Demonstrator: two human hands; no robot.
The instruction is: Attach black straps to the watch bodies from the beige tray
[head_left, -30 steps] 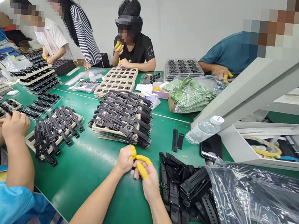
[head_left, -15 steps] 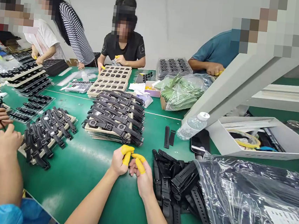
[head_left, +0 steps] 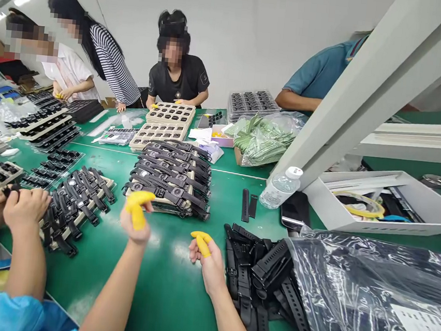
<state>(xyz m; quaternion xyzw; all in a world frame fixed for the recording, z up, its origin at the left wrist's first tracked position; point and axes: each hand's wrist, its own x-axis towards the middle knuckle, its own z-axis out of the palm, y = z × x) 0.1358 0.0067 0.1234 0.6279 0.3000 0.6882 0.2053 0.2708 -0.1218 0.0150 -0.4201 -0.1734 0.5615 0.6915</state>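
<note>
My left hand (head_left: 136,217) is raised just in front of the tray stack of black smartwatches (head_left: 164,181). Its thumb and index finger wear yellow finger cots and are pressed together; anything between them is hidden. Over the green table, beside the pile of loose black watch straps (head_left: 251,270), is my right hand (head_left: 207,260). It also has yellow cots on thumb and index finger, held in a pinch, with the other fingers curled. I cannot make out what it holds, if anything. Two short strap pieces (head_left: 245,205) lie beyond it.
A clear plastic bag (head_left: 372,289) fills the right front. Behind it are a phone (head_left: 295,211), a water bottle (head_left: 281,188) and a white box (head_left: 394,229) of tools. A slanted pillar (head_left: 352,90) stands there. A co-worker's hands (head_left: 25,209) work at the left, near another watch tray (head_left: 78,204).
My hands were together; now my left hand has moved up and left, away from my right. My right hand has hardly moved. The view has tilted slightly.
</note>
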